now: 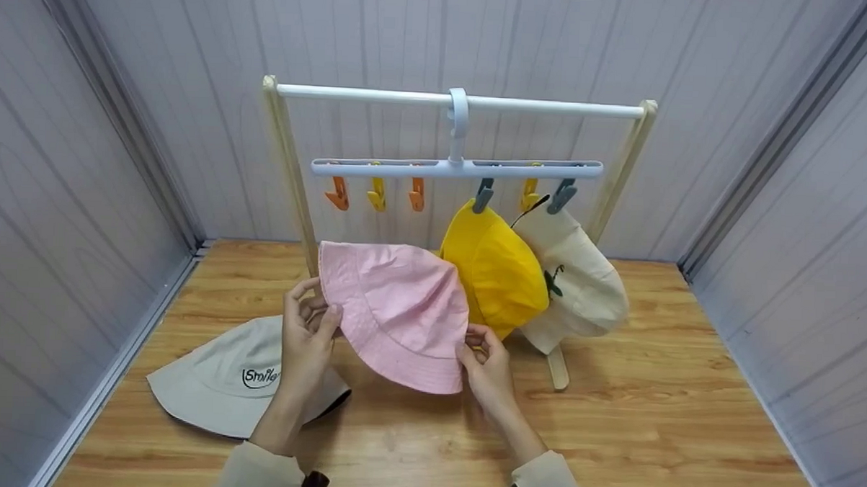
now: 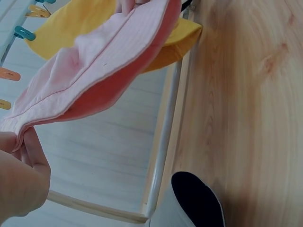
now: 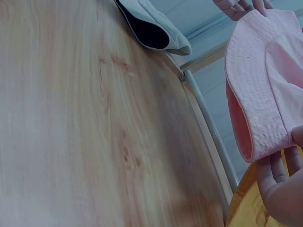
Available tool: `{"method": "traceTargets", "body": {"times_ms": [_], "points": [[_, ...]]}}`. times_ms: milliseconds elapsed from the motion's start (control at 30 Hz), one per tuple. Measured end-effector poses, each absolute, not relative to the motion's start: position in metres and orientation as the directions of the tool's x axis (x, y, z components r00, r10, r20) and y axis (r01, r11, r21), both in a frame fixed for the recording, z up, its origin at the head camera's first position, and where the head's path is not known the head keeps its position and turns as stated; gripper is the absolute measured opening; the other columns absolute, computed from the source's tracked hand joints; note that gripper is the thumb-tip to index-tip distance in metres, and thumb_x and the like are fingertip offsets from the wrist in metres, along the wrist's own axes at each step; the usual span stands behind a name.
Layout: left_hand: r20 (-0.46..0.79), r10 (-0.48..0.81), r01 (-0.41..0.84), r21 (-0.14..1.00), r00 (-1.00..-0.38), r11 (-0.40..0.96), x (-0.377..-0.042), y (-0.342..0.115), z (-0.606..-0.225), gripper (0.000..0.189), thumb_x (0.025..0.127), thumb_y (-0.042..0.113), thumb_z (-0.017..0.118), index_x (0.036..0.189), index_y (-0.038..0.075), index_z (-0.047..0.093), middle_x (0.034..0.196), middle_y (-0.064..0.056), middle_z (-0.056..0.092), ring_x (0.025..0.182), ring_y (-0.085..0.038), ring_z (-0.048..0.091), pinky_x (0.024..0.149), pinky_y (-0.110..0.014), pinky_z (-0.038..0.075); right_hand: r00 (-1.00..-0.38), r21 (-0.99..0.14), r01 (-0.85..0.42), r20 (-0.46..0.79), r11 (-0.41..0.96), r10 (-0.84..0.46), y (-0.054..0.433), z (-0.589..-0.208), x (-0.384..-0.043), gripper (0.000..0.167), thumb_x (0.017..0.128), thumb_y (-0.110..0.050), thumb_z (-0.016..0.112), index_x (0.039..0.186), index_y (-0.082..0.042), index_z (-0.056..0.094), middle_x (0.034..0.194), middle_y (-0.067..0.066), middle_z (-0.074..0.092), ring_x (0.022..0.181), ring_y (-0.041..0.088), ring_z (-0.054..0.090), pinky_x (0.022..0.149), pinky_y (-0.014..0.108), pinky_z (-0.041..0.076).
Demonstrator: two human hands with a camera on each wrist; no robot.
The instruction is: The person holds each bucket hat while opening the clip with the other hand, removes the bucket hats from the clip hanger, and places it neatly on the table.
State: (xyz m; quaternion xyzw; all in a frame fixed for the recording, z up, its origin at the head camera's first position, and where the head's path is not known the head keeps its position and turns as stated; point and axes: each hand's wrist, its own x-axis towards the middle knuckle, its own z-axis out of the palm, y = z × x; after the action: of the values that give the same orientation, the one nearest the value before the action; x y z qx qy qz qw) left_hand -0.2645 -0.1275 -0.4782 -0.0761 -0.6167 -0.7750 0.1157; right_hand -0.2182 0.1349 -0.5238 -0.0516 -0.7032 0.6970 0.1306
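A pink bucket hat (image 1: 402, 307) is held up in front of the rack, its brim facing down and toward the left. My left hand (image 1: 309, 329) pinches the brim at its left side, thumb in front and fingers behind. At the lower right of the brim, my right hand (image 1: 488, 364) pinches the edge the same way. In the left wrist view the hat's underside (image 2: 102, 97) shows a darker pink lining. A yellow bucket hat (image 1: 490, 267) hangs from a grey clip (image 1: 483, 195) just behind the pink hat, which overlaps it.
A cream hat (image 1: 583, 285) hangs at the right from another grey clip (image 1: 563, 196). Orange clips (image 1: 338, 193) and a yellow clip (image 1: 377, 195) dangle from the hanger's (image 1: 385, 170) left half. The hanger hooks over a white rod (image 1: 366, 95). A grey "Smile" hat (image 1: 220, 373) lies on the table.
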Motion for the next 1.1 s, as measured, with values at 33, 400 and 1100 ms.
{"method": "traceTargets", "body": {"times_ms": [33,400,1100], "points": [[0.25,-0.08,0.262,0.939,-0.965,-0.223,-0.263,-0.129,-0.479,0.049,0.106,-0.005,0.057,0.149,0.009,0.039,0.117,-0.015,0.059,0.099,-0.02,0.065,0.075,-0.027,0.061,-0.962,-0.994,-0.11,0.113,0.027,0.25,0.135,-0.523,-0.218,0.029,0.101,0.003,0.063,0.129,0.009,0.06,0.113,0.02,0.065,0.096,0.019,0.064,0.081,0.022,0.054],[0.139,0.003,0.136,0.973,-0.99,-0.185,-0.244,-0.148,-0.48,0.053,0.108,0.001,0.059,0.15,0.018,0.033,0.124,-0.016,0.054,0.104,-0.023,0.067,0.081,-0.034,0.063,-0.976,-0.991,-0.106,0.12,0.087,0.183,0.139,-0.517,-0.22,0.027,0.101,0.001,0.065,0.128,0.007,0.063,0.114,0.02,0.066,0.098,0.022,0.063,0.082,0.022,0.051],[-0.113,0.038,-0.116,0.991,-0.993,-0.072,-0.226,-0.17,-0.494,0.055,0.102,-0.007,0.06,0.134,0.009,0.019,0.114,-0.016,0.051,0.088,-0.017,0.069,0.077,-0.03,0.063,-0.994,-0.964,-0.085,0.1,0.251,0.046,0.146,-0.509,-0.219,0.024,0.1,-0.002,0.068,0.124,0.001,0.068,0.114,0.015,0.067,0.105,0.026,0.061,0.086,0.024,0.05]]}}
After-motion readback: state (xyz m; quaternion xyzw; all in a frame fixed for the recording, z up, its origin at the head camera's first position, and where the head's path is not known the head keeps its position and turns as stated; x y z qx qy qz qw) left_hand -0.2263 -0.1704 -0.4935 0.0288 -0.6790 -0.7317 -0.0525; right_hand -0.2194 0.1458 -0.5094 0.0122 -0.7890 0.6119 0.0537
